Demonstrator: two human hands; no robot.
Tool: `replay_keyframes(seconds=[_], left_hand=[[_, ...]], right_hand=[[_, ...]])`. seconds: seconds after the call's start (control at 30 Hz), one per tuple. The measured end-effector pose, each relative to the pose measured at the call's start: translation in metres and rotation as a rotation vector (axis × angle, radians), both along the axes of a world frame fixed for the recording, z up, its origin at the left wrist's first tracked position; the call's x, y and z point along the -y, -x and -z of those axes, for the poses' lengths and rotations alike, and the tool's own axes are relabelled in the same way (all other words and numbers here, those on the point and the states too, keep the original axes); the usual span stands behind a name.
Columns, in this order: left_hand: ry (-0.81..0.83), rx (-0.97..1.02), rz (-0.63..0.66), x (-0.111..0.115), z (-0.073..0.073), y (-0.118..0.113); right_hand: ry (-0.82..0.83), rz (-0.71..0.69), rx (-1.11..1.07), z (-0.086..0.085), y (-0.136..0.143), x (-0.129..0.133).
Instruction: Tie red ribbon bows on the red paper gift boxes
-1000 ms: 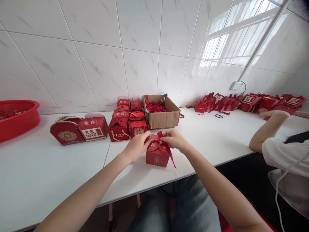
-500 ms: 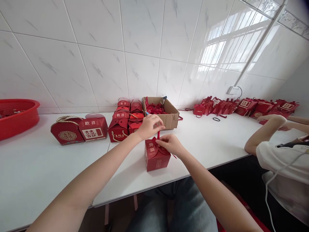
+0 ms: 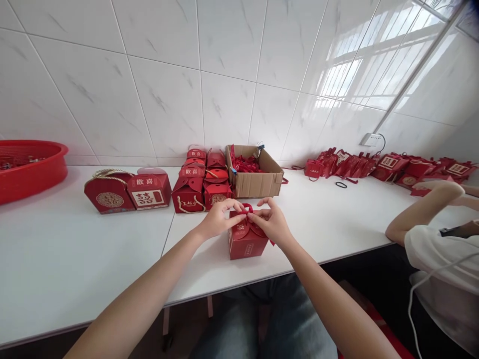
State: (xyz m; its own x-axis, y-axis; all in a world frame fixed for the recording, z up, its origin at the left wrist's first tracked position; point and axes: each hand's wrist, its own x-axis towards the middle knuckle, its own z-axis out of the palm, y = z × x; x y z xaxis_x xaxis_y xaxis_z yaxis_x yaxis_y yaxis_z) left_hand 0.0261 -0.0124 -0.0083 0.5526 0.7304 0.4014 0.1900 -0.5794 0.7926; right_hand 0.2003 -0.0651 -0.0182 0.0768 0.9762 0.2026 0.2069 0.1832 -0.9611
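A small red gift box [image 3: 247, 243] stands upright near the table's front edge, its top flaps folded together. On its top, a red ribbon [image 3: 248, 208] forms a loop. My left hand [image 3: 223, 218] pinches the ribbon from the left between thumb and a finger. From the right, my right hand [image 3: 271, 219] pinches it too, the fingertips of both hands nearly touching over the box. A ribbon end hangs past the box's right side.
Behind the box stand a cardboard box [image 3: 258, 184] of red ribbons and stacked red boxes [image 3: 188, 194]. Two larger boxes [image 3: 149, 189] and a red basket [image 3: 33, 172] are left. More red boxes [image 3: 389, 167] and a person's arm [image 3: 422, 209] are right.
My left hand has come down from above the box to the ribbon beside my right hand. The upright ribbon is now a low loop. The view has shifted slightly.
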Motion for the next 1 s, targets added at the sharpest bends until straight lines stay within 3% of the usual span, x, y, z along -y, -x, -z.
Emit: replay_keyframes(seconds=[0.57, 0.87, 1.0], left_hand=[[0.038, 0.056, 0.023, 0.001, 0.013, -0.003], [0.072, 0.102, -0.07, 0.005, 0.011, -0.008], [0.059, 0.118, -0.093, 0.007, 0.011, -0.009]], right_hand=[[-0.13, 0.015, 0.265, 0.004, 0.001, 0.001], [-0.104, 0.066, 0.335, 0.003, 0.002, 0.005], [-0.206, 0.121, 0.366, 0.007, 0.001, 0.003]])
